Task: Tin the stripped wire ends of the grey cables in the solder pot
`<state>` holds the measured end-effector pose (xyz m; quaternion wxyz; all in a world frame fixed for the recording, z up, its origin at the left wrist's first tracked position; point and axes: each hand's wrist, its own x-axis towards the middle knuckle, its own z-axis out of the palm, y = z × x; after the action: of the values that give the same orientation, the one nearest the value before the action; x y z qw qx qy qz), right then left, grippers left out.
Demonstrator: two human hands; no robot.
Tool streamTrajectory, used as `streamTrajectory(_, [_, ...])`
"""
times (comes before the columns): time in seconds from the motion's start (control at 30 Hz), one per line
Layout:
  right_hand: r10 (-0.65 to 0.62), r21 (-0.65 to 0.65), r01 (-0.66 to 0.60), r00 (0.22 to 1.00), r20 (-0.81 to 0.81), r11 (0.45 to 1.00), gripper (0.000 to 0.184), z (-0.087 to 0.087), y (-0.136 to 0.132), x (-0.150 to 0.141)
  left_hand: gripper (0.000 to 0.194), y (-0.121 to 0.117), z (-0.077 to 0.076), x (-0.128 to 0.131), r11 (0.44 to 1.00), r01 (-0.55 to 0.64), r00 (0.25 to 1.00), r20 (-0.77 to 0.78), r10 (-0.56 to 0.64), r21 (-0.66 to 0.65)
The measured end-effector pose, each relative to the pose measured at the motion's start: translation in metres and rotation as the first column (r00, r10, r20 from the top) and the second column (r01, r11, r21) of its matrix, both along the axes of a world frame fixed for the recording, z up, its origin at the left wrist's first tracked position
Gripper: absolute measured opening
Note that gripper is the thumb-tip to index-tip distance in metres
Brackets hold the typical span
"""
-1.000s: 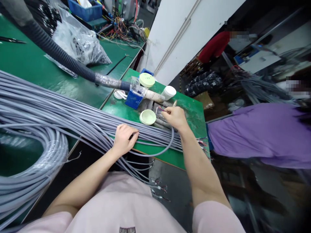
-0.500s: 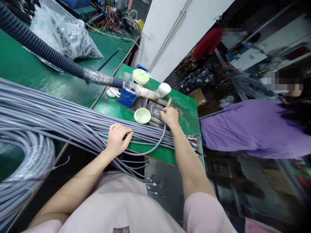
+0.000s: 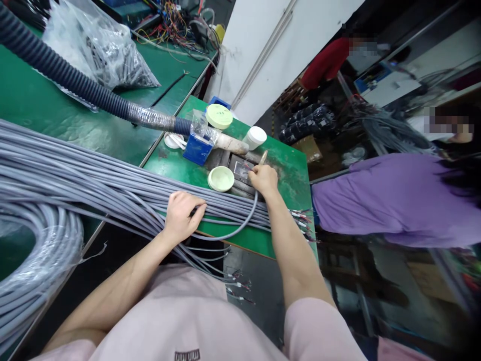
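Note:
My right hand is closed on the end of a grey cable. Thin coloured wires poke out past its fingertips, over the shiny square surface of what looks like a solder pot. From that hand the cable curves down and back to the left. My left hand lies over a long bundle of grey cables, fingers curled round some of them and partly hidden. An open pale-green tub stands between the bundle and the pot.
A ribbed hose crosses the green bench to a nozzle beside a blue box. A white jar and a pale-green lid sit behind. Coiled cables lie left. A person in purple is at the right.
Both hands stay almost in place, the right one still at the pot with the cable end. The view has shifted very slightly.

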<state>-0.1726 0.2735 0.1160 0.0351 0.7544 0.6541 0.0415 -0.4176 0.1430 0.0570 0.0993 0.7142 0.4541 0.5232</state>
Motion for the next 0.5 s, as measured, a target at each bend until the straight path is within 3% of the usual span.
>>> streamTrajectory(0.1, [0.109, 0.076, -0.102, 0.99, -0.091, 0.992, 0.028, 0.012, -0.008, -0.002, 0.005, 0.0, -0.001, 0.0, 1.0, 0.0, 1.0, 0.0, 0.0, 0.0])
streamTrajectory(0.23, [0.319, 0.18, -0.282, 0.919, -0.231, 0.942, 0.028, 0.026, -0.023, -0.016, 0.004, -0.001, -0.002, 0.0, 1.0, -0.005, 1.0, 0.0, 0.005, 0.004])
streamTrajectory(0.37, [0.418, 0.102, -0.405, 0.885, -0.204, 0.908, 0.027, 0.03, -0.034, -0.043, 0.005, -0.001, -0.004, 0.0, 1.0, 0.002, 1.0, -0.013, -0.002, 0.002])
streamTrajectory(0.5, [0.444, -0.028, -0.448, 0.892, -0.084, 0.894, 0.03, 0.027, -0.038, -0.066, 0.007, -0.001, -0.003, -0.001, 1.0, -0.004, 1.0, -0.025, 0.005, 0.006])
